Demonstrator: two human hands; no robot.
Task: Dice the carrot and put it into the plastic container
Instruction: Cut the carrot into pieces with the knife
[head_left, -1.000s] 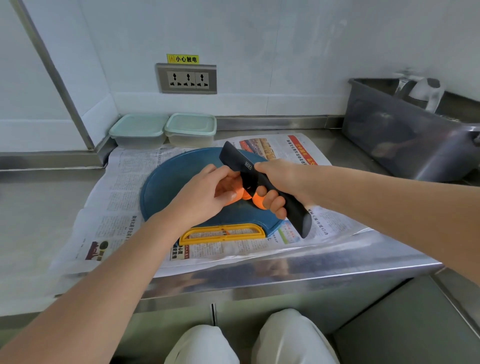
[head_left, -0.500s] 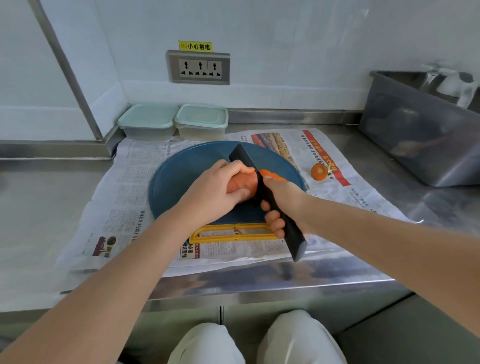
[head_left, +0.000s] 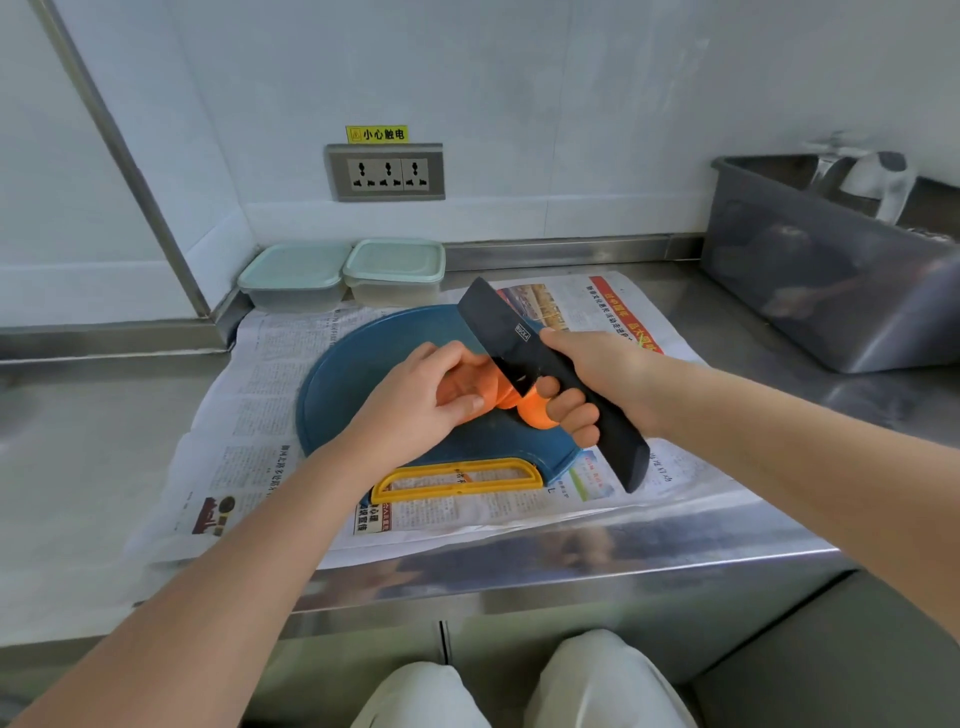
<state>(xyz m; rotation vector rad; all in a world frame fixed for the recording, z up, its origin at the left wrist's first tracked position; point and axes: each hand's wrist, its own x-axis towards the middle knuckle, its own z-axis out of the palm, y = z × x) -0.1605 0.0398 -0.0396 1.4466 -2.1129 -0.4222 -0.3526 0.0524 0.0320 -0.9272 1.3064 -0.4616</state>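
Observation:
An orange carrot (head_left: 530, 410) lies across the round blue cutting board (head_left: 353, 374). My left hand (head_left: 415, 405) grips its left part, with the fingers curled over it. My right hand (head_left: 587, 384) holds a black knife (head_left: 519, 343) by its handle; the blade points up and to the left, its lower edge at the carrot. Most of the carrot is hidden under my hands. Two lidded plastic containers, the left container (head_left: 296, 273) and the right container (head_left: 395, 267), stand against the back wall behind the board.
A newspaper (head_left: 249, 415) covers the steel counter under the board. The board's yellow handle (head_left: 457, 480) points toward me. A grey tub (head_left: 810, 275) stands at the right. A wall socket (head_left: 387, 174) sits above the containers. The counter's front edge is near my knees.
The knife blade has lifted and tilted up to the left since half a second ago. The cut carrot piece seen on the newspaper at the right is now behind my right hand.

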